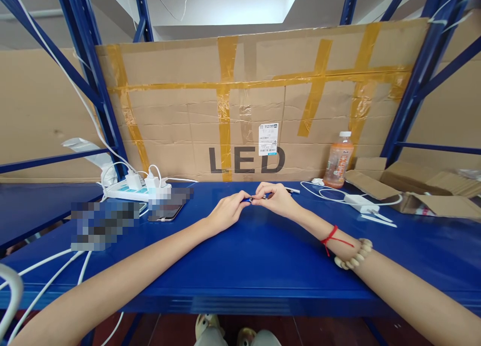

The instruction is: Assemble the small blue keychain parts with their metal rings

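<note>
Over the blue tabletop (240,256) my two hands meet, fingertips almost touching. My left hand (228,213) pinches a small blue piece (247,200) with a dark or metallic end; it is too small to name. My right hand (277,201) is closed in a pinch at the other end of that piece, and a small dark bit shows beneath its fingers. A thin white stick-like thing (293,190) lies just behind my right hand. A red string and a beaded bracelet (355,256) circle my right wrist.
At left are a power strip (126,191) with white plugs, a phone (171,211) and trailing cables. To the right stand a bottle of orange drink (338,160), a white adapter (361,203) with its cable, and an open cardboard box (417,186). A cardboard panel (180,120) closes the back.
</note>
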Available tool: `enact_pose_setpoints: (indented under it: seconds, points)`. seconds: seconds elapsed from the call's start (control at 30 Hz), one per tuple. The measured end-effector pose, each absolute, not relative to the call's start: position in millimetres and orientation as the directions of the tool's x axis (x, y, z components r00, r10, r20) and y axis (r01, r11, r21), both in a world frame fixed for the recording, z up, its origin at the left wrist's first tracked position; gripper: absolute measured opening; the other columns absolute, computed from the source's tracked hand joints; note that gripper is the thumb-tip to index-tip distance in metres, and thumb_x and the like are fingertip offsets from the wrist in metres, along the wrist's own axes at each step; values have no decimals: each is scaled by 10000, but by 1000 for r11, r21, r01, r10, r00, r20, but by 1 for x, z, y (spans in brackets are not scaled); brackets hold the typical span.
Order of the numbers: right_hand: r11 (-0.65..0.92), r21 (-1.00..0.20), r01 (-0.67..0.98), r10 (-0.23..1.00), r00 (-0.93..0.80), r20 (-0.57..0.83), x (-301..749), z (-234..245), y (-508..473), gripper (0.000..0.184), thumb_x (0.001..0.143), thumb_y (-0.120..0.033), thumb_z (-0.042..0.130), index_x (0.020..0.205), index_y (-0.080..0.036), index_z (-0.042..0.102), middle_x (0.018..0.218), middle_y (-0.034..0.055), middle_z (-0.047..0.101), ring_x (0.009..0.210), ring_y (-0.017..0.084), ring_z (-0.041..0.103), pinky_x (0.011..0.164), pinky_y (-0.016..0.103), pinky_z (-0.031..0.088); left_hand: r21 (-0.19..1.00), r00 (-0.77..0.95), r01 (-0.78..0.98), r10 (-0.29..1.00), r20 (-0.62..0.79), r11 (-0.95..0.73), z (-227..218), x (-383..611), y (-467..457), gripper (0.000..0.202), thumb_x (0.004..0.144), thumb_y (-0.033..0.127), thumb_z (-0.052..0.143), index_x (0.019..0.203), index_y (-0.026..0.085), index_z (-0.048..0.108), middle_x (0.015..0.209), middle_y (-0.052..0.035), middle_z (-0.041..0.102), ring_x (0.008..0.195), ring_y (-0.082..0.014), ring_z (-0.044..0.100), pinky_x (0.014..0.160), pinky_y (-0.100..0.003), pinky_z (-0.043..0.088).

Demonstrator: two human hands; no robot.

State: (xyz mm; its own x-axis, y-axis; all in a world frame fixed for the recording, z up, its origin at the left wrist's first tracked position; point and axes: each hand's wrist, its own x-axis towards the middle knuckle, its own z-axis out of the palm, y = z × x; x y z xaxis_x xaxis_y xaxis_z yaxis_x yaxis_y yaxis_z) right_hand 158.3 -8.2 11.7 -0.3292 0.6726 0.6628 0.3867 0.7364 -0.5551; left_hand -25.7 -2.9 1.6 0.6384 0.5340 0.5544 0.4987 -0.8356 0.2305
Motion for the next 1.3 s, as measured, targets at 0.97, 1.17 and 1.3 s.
enact_pose_setpoints:
  seconds: [0.97,1.17,1.3]
  points:
    - [419,-834,359,908,-172,382,151,10,-8,383,627,-488,625,682,-109,630,516,-11,488,437,60,402,378,177,325,173,566,575,541,622,-800,1,-21,1,240,886,250,311,1079,216,449,1012,-23,587,896,-145,554,784,-275,441]
    - [513,-736,442,848,-128,514,149,1,-2,332,664,-450,611,694,-121,639,636,27,574,440,63,423,412,203,356,153,530,619,554,642,-770,-3,-21,5,233,888,272,305,1031,220,482,984,-12,593,900,-149,547,793,-281,433]
    - [612,-589,528,747,-142,649,151,0,0,288,677,-405,624,843,-172,660,795,37,602,507,75,487,527,232,438,190,511,630,587,628,-753,-5,-21,6,244,893,279,286,1029,225,482,983,-7,591,906,-149,547,787,-281,434]
